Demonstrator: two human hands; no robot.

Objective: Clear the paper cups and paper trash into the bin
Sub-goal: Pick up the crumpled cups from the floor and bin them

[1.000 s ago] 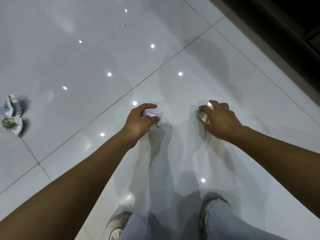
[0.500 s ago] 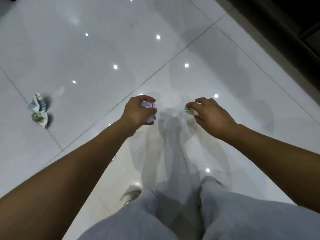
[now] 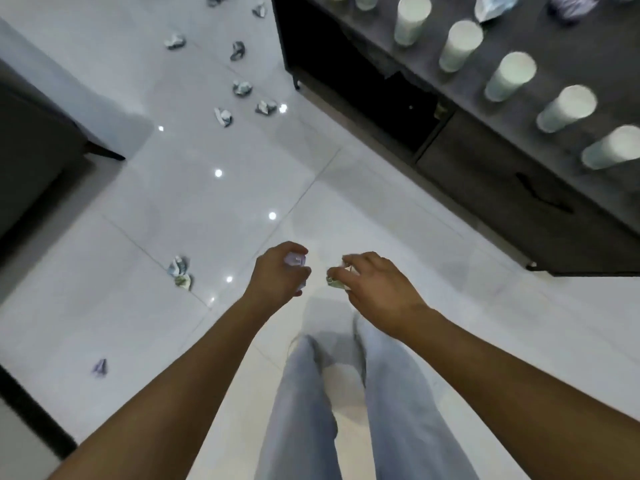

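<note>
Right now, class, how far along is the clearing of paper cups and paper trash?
Done: nothing visibly binned; no bin is in view. In hand: the left hand grips a crumpled lilac paper ball, and the right hand pinches a crumpled green-white paper scrap. Left: a row of white paper cups on the dark cabinet, and crumpled paper wads scattered on the glossy white floor.

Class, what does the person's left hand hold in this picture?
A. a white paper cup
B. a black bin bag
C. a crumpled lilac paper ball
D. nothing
C: the left hand has its fingers curled round a crumpled lilac paper ball.
</note>
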